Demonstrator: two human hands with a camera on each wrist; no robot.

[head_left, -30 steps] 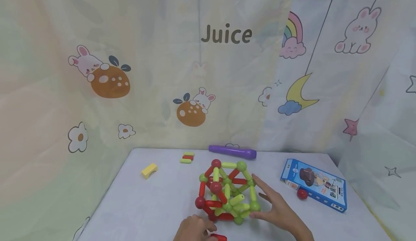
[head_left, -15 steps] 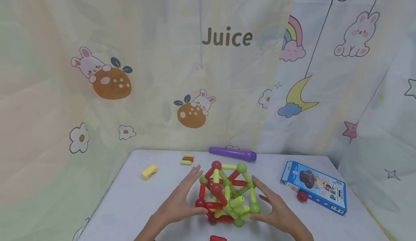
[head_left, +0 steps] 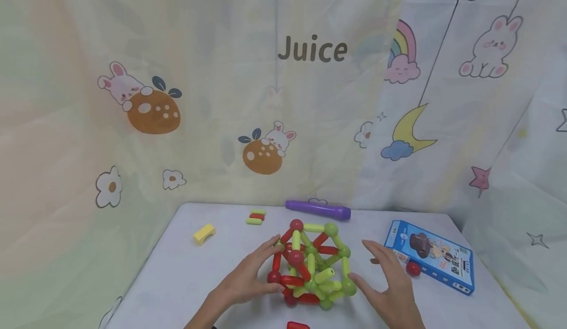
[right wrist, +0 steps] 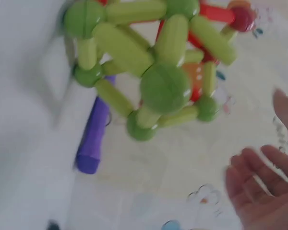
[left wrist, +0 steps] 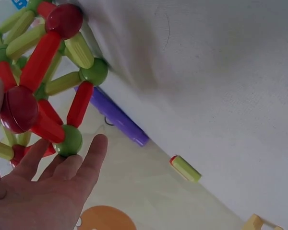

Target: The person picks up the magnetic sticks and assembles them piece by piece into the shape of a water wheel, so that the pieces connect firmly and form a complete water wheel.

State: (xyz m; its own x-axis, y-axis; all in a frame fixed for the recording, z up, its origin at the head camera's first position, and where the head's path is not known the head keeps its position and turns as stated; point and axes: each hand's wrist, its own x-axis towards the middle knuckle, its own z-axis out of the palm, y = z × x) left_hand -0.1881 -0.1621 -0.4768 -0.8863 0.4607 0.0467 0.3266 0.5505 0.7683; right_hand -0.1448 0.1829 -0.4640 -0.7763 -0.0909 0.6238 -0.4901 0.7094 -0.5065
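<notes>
A cage-like frame of magnetic sticks and balls (head_left: 295, 257), red on its left and green on its right, stands on the table. My left hand (head_left: 248, 279) holds its left side, thumb in front by the lower red stick and fingers round a corner. In the left wrist view those fingers (left wrist: 89, 165) lie against a green ball (left wrist: 68, 140), and the thumb is beside a red ball (left wrist: 19, 109). My right hand (head_left: 392, 289) is spread to the right of the frame with nothing in it. The right wrist view has a gap between that hand (right wrist: 266, 191) and the green balls (right wrist: 165, 88).
A loose red stick (head_left: 298, 325) lies at the front. Further back are a yellow arch block (head_left: 204, 233), several small sticks (head_left: 255, 216) and a purple microphone-shaped tube (head_left: 318, 210). On the right, a red ball (head_left: 413, 269) sits against a blue box (head_left: 436, 255).
My left hand has left the loose red stick at the front and come up to the frame's left side. My right hand has drawn back rightward off the frame.
</notes>
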